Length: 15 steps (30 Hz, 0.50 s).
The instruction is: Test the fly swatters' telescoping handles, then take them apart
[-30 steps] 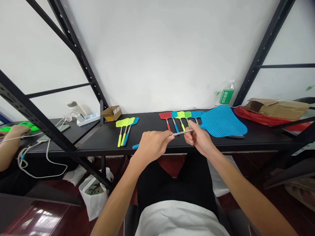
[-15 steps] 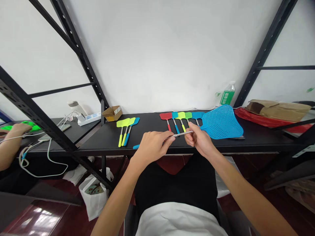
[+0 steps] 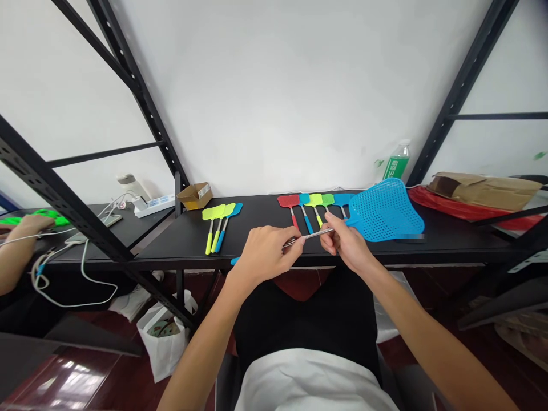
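A blue fly swatter [image 3: 383, 211] is held level above the front of the black table, its perforated head to the right. My right hand [image 3: 346, 242] pinches its thin metal shaft close to the head. Around the shaft farther left, my left hand [image 3: 269, 249] is closed, and the tip of a blue handle peeks out beyond it. Behind my hands lie several folded-down small swatters, among them a red swatter [image 3: 288, 201] and a yellow swatter [image 3: 315, 199]. Another group, two yellow-green swatters [image 3: 211, 213] and a blue swatter [image 3: 234, 210], lies to the left.
A small cardboard box [image 3: 194, 196] and a power strip [image 3: 154, 205] stand at the left. At the back right is a green-labelled bottle [image 3: 397, 161], beside a brown package [image 3: 483, 191] on red plastic. Black shelf posts flank the table. Another person's arm [image 3: 19, 245] shows at far left.
The swatter has tilted slightly, its head rising a little. Less of the blue handle shows beyond my left hand. Both hands keep their hold.
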### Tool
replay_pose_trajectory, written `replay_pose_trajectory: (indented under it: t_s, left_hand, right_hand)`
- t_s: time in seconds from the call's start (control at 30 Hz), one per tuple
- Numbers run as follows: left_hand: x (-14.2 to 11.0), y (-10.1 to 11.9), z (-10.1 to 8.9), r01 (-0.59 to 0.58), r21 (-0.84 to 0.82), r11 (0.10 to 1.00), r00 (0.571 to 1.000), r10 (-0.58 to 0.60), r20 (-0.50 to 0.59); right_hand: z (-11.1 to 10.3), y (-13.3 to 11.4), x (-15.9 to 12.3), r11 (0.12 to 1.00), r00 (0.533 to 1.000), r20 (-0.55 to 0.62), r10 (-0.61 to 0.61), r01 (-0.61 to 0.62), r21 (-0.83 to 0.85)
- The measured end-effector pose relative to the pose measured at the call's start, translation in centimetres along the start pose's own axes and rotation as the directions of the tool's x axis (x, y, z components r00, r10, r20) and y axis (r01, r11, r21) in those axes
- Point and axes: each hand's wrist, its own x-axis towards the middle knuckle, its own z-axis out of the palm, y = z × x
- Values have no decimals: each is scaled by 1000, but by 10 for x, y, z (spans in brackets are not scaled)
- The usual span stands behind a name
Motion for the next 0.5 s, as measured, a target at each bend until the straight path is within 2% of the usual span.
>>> replay_pose_trajectory:
  t_s: [0.5]
  left_hand:
    - [-1, 0, -2, 0, -31, 1000, 1000, -1, -9]
  right_hand:
    - [3, -10, -5, 1000, 1000, -23, -1, 1, -5]
